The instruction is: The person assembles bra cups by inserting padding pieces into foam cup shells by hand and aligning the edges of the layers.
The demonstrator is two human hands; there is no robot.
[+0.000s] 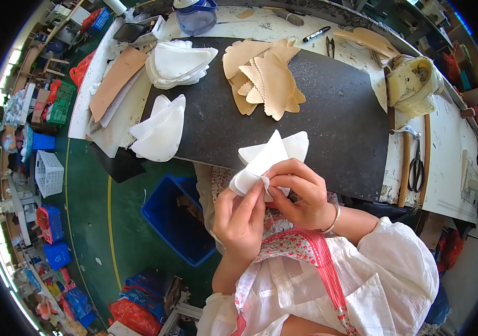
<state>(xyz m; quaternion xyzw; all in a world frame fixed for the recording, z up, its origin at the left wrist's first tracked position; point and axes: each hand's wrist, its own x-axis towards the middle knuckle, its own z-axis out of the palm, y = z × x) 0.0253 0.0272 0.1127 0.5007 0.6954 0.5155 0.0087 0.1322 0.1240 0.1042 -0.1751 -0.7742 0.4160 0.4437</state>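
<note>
Both of my hands meet over the front edge of the black work surface [340,134]. My left hand [240,218] pinches the lower end of a folded white piece [270,154] between thumb and fingers. Closed on the same piece from the right is my right hand [303,193], its fingertips touching those of the left. Another white piece [296,144] shows just behind it. To the left lie a white stack with a stitched edge [159,131] and a bigger white stack [177,64]. Tan pieces with zigzag edges [275,81] are heaped at the back.
Black scissors [416,168] lie at the right, near a yellowish container [412,84]. A marker [316,34] and a clear jar [196,19] stand or lie along the back. Brown sheets [117,81] are at the left. Below the edge is a blue bin [174,224].
</note>
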